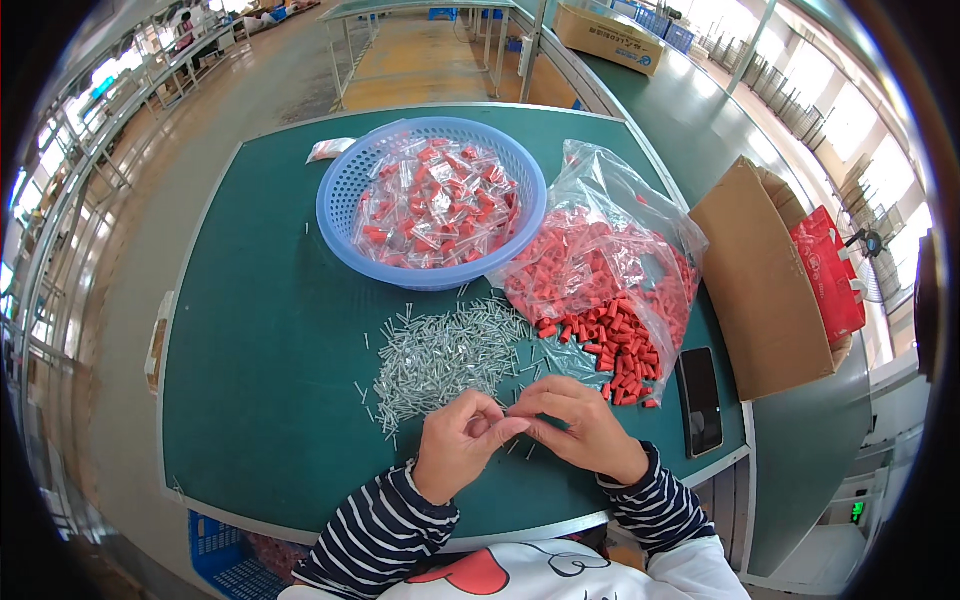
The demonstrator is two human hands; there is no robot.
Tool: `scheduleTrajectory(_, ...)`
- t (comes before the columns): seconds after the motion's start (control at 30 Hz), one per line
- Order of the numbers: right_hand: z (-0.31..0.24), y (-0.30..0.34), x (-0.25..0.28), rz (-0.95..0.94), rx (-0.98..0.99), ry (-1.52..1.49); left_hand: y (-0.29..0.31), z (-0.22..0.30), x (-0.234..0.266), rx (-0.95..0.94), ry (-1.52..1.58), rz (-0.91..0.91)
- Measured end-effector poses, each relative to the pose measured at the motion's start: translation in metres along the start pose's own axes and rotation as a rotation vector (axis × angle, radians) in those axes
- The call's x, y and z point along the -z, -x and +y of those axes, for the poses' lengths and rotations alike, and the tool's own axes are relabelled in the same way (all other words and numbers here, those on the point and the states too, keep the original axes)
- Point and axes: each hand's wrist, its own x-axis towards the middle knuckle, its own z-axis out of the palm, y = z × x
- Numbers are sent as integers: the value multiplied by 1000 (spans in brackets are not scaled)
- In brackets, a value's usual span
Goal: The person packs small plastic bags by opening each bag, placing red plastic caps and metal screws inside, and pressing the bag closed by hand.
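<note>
The left hand (455, 445) and the right hand (578, 428) meet, with thumbs and forefingers pressed together; what is between them, I cannot tell. From the hands, the metal screws (440, 360) lie near, at ten o'clock; the red caps (622, 350), partly inside a clear bag (595, 170), at two; the blue basket (338, 215) at eleven; a black phone (700, 400) at three

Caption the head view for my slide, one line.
Left hand and right hand, fingertips close together, beside screws and red caps, with a blue basket of bagged parts behind.
</note>
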Motion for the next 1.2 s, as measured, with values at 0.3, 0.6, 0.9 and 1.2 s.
scheduleTrajectory(0.3, 1, -1, 7, 118, -72, -188, -5, 10, 4, -149, 93, 30)
scheduleTrajectory(0.6, -2, -1, 6, 120, -128, -226, -4, 13, 7, -176, 3, 63)
scheduleTrajectory(0.9, -8, -8, 14, 10, -107, -217, -4, 16, 7, -204, -31, 44)
scheduleTrajectory(1.2, -4, -48, 14, 123, -225, -576, -4, 0, -3, -112, 196, 170)
